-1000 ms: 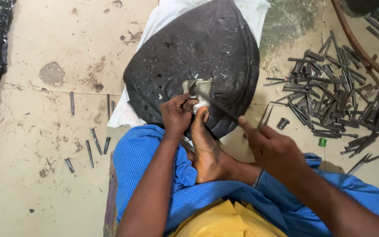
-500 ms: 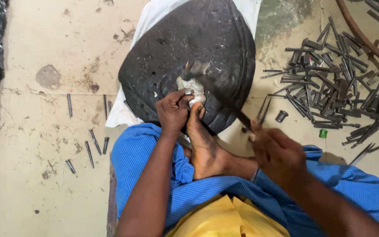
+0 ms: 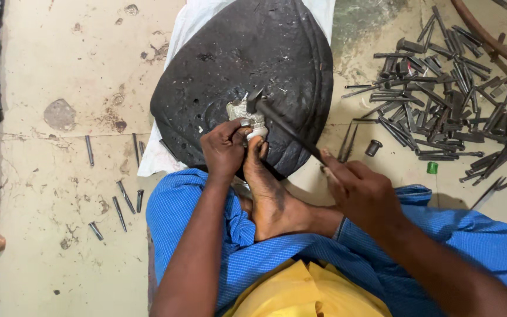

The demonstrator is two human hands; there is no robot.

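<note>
nearest, the person sits cross-legged in a blue cloth, one bare foot stretched forward so its toes press against a small silvery metal piece. just beyond, the left hand is curled, fingertips pinching a short punch down onto that piece; the punch itself is mostly hidden. the right hand is closed around the handle of a hammer, whose long axis runs diagonally from the lower right up to the left, head pointing at the piece and at or just above the punch. this looks like the striking step of chasing; the next blow calls for the punch held steady and a square hit. the piece lies near the middle of a black domed pitch block, on white cloth. farther right, a heap of steel punches sprawls on the floor.
</note>
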